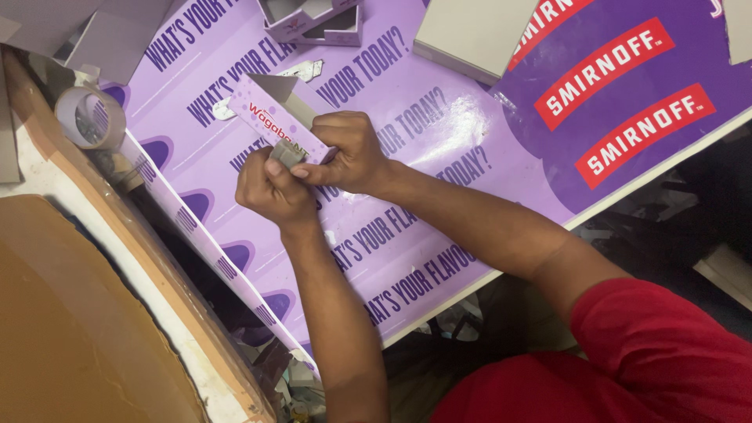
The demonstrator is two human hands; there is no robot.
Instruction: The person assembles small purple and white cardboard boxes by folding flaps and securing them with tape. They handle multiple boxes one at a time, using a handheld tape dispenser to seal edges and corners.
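A flat, unfolded purple carton (266, 110) with a grey inner face lies slanted on a large purple printed sheet (407, 117). My left hand (270, 188) pinches the grey flap at the carton's near end between thumb and fingers. My right hand (348, 149) curls over the same end from the right, its fingers pressing on the purple panel. Both hands touch each other at the flap. Part of the carton's near end is hidden under my fingers.
A roll of clear tape (90, 117) sits at the left. A folded purple tray box (313, 19) stands at the top. Grey card pieces (470, 35) lie at the top right and top left. A brown board (78, 329) fills the lower left.
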